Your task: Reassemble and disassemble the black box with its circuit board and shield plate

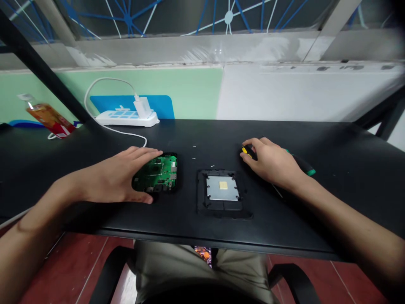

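My left hand (123,175) spans a small black case with a green circuit board (160,173) in it. The fingers lie along its far edge and the thumb is at its near edge. My right hand (274,162) is closed around a screwdriver with a black and yellow handle (248,152); a thin metal shaft shows below the palm. Partly behind that hand lies a tool with a black and green handle (303,165). Between my hands, a black cover (223,207) rests flat, bearing a silver metal plate (215,193) with a pale yellow pad (223,185).
Several tiny screws (194,158) are scattered beyond the cover. A white power strip (126,119) with a plugged charger (142,107) and white cable stands against the wall. At the left, a drink bottle (52,118) leans near a black frame post. The desk's front edge (202,245) runs above my lap.
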`<move>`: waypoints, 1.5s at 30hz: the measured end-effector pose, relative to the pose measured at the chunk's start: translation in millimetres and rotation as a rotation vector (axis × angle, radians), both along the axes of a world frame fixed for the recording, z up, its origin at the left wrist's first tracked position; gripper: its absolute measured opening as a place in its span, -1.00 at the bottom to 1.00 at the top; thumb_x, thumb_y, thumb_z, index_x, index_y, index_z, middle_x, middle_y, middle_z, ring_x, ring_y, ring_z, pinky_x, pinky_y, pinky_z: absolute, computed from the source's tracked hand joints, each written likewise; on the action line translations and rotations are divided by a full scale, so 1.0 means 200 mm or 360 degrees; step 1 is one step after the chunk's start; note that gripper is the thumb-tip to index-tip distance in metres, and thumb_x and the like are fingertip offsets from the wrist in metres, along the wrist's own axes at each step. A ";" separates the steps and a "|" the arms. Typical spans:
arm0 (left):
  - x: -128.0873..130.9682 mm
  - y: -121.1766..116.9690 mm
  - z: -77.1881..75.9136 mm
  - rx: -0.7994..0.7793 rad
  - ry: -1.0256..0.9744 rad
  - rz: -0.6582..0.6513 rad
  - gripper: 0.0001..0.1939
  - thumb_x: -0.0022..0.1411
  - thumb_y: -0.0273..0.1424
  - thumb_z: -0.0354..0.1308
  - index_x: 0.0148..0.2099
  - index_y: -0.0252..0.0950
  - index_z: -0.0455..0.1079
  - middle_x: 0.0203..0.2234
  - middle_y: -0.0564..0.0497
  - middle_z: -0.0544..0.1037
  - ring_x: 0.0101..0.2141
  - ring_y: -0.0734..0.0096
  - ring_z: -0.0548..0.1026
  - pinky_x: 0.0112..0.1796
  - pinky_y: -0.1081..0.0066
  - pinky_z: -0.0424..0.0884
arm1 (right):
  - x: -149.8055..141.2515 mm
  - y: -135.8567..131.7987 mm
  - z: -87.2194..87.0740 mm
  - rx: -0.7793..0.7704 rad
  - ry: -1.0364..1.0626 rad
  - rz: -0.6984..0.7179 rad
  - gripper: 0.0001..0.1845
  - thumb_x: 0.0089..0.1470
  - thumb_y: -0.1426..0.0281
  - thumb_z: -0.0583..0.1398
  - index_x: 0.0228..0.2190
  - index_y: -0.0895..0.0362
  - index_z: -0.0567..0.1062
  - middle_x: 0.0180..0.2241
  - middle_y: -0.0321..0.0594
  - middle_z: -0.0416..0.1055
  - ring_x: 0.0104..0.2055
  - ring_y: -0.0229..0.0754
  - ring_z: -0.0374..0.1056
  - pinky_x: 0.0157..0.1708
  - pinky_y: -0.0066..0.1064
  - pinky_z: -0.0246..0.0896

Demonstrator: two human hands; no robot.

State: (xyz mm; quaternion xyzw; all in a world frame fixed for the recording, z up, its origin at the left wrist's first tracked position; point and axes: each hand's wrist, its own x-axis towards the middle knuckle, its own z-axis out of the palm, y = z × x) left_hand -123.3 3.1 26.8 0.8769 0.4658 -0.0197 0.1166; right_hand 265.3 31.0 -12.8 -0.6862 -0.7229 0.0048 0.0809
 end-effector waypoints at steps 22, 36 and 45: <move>0.20 -0.18 -0.02 0.0128 -0.0050 -0.0162 0.23 0.08 0.17 0.38 0.55 -0.22 -0.14 0.40 -0.24 0.26 0.33 -0.25 0.30 0.30 -0.12 0.31 | -0.03 -0.06 0.05 0.0656 0.0136 0.0140 -0.46 0.26 0.15 0.16 0.13 0.20 0.51 0.01 0.14 0.46 0.10 0.24 0.41 -0.10 0.05 0.51; 0.42 -0.07 -0.05 0.0068 -0.0151 -0.0288 0.20 0.09 0.19 0.35 0.51 -0.32 -0.08 0.38 -0.29 0.25 0.35 -0.19 0.24 0.34 -0.10 0.17 | -0.03 -0.06 0.03 0.0672 0.0213 0.0393 -0.51 0.29 0.12 0.12 0.08 0.14 0.53 -0.05 0.02 0.50 0.02 0.11 0.39 0.10 0.04 0.39; 0.45 0.01 -0.10 0.0050 -0.0312 -0.0375 0.24 0.04 0.29 0.32 0.51 -0.25 -0.08 0.35 -0.31 0.24 0.30 -0.24 0.23 0.27 -0.17 0.23 | -0.06 -0.12 0.08 0.0402 0.0477 0.0869 -0.50 0.26 0.02 0.17 0.06 0.06 0.51 0.08 -0.02 0.51 0.17 0.08 0.39 0.23 0.08 0.32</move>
